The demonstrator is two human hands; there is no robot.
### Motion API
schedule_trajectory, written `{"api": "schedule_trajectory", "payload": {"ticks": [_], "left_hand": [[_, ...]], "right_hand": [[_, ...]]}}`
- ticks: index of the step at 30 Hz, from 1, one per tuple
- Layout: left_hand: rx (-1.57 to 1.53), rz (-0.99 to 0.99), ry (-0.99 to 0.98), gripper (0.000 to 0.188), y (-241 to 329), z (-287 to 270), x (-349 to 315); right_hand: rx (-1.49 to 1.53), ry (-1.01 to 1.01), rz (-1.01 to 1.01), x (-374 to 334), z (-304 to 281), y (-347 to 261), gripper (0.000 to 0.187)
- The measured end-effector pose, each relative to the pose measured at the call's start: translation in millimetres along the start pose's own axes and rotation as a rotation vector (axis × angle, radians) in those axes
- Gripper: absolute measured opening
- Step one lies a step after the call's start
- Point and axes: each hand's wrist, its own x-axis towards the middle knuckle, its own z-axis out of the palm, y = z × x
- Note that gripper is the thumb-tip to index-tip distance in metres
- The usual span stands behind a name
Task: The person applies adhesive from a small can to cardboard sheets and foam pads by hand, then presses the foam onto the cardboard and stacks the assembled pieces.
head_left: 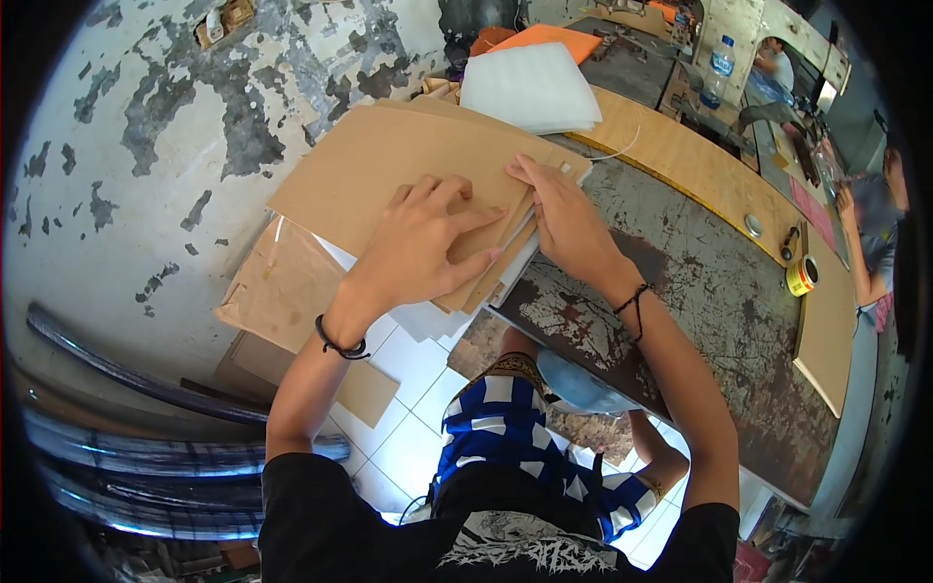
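Along the left edge, glossy dark rolls (146, 447) lie below a peeling wall (126, 214). Brown cardboard sheets (340, 175) are stacked at the worn table's (680, 253) left end; the left hand (418, 243) rests on top, unclenched, fingers spread. The right hand (569, 219) touches their right edge, whether gripping cannot be told. Farther right sits a yellow tin (803, 276).

Flat brown cardboard sheets (374, 165) lie stacked with staggered edges at the scratched table's (700, 262) left end
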Motion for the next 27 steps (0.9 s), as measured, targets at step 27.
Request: {"api": "schedule_trajectory", "payload": {"ticks": [27], "left_hand": [[0.001, -0.010, 0.087, 0.042, 11.5, 5.0, -15.7]], "right_hand": [[-0.105, 0.089, -0.047, 2.0, 2.5, -9.9, 0.049]]}}
